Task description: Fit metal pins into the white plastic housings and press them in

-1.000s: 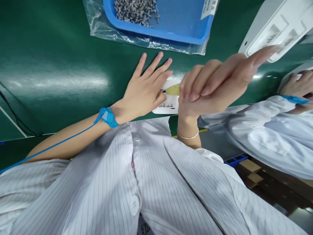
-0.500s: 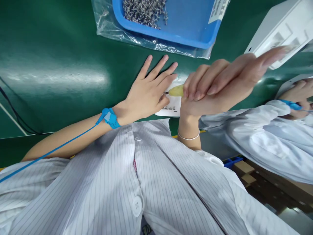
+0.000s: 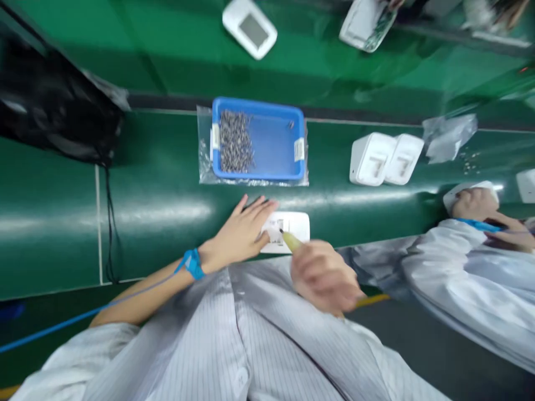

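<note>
A white plastic housing (image 3: 298, 225) lies on the green bench close to my body. My left hand (image 3: 240, 231) rests over its left end, fingers stretched out and thumb on the housing. In my right hand (image 3: 326, 275), closed and blurred, is a yellow screwdriver (image 3: 291, 241). Its dark tip points at the recessed middle of the housing; whether it touches is unclear. Beyond my left hand a blue tray (image 3: 276, 150) sits on a clear plastic bag, with a heap of small screws (image 3: 235, 142) in its left half.
Two white housings (image 3: 371, 159) stand to the right. A co-worker's hand (image 3: 474, 203) rests on another housing at far right. A white device with a grey screen (image 3: 249, 28) lies at the back. A black bag (image 3: 54, 106) and hanging cord are at left.
The view has shifted, so the tray and more of the bench now show. My right hand has turned and dropped nearer my body, still holding the screwdriver. My left hand stays on the housing.
</note>
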A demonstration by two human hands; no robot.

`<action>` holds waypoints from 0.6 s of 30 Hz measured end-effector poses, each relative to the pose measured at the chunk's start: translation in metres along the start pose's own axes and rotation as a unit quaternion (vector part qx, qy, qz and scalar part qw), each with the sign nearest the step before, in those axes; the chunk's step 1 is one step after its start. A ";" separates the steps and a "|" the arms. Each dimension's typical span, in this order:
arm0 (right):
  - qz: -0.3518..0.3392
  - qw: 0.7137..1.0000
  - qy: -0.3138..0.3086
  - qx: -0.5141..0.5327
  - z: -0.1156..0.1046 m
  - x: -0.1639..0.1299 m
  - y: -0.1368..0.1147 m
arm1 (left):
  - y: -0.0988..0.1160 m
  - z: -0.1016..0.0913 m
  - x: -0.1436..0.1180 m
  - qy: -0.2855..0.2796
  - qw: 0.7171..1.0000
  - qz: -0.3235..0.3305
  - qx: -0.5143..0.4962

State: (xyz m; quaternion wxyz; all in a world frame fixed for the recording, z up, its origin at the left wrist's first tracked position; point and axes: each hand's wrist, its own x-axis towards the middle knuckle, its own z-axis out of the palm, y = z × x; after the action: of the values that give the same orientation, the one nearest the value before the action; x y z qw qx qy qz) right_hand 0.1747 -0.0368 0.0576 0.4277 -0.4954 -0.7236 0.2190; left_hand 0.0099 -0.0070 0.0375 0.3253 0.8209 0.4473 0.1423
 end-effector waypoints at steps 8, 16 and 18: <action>0.248 0.934 0.247 0.067 -0.073 0.054 0.035 | 0.026 0.037 0.002 -0.011 0.988 0.091 0.124; 0.315 0.933 -0.149 -0.087 -0.039 0.019 0.078 | -0.042 -0.104 0.056 0.431 0.885 -0.096 -0.145; 0.289 0.933 -0.179 -0.119 -0.032 0.029 0.076 | -0.084 -0.149 0.098 0.494 0.850 -0.152 -0.100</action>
State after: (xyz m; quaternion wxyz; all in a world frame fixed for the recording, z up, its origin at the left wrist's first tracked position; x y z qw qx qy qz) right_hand 0.2374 0.0175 0.0299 0.1477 -0.6829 -0.6345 0.3304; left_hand -0.0674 0.1678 0.0878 0.1591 0.5275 0.6515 0.5215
